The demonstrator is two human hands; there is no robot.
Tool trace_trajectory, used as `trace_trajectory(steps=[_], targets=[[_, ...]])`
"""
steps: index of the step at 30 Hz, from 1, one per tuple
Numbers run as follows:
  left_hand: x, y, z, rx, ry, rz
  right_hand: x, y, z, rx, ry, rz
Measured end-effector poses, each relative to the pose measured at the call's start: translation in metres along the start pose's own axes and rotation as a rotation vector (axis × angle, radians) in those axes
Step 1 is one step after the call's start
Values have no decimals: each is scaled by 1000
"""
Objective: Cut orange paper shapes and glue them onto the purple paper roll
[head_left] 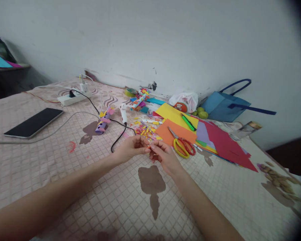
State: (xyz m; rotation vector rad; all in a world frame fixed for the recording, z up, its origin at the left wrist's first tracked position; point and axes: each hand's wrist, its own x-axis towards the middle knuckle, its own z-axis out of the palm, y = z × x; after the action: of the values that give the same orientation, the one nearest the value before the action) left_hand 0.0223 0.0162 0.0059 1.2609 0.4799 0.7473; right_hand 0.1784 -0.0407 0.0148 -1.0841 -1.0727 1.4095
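Note:
My left hand (137, 146) and my right hand (163, 154) meet fingertip to fingertip above the patterned tablecloth. Both are closed in a pinch on a small orange piece (148, 147), which looks like paper and is mostly hidden by the fingers. Scissors (182, 144) with one yellow and one red handle lie open just right of my right hand, their blades over an orange sheet (177, 131). Beyond my hands is a heap of small paper scraps (146, 130). A white hot glue gun (124, 114) stands behind my left hand.
Coloured paper sheets (223, 144) lie at the right, with a green cutter (188, 122) on the yellow one. A decorated purple paper roll (103, 123), a phone or tablet (35, 123) and a power strip (74, 97) with cables are leftward. A blue bag (223, 105) stands by the wall.

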Motion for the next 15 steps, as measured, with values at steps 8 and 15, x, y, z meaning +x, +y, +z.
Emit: trace_trajectory(steps=[8, 15], targets=[[-2, 3, 4, 31, -8, 60, 0, 2, -5, 83, -60, 16], [-3, 5, 7, 63, 17, 64, 0, 1, -5, 62, -42, 39]])
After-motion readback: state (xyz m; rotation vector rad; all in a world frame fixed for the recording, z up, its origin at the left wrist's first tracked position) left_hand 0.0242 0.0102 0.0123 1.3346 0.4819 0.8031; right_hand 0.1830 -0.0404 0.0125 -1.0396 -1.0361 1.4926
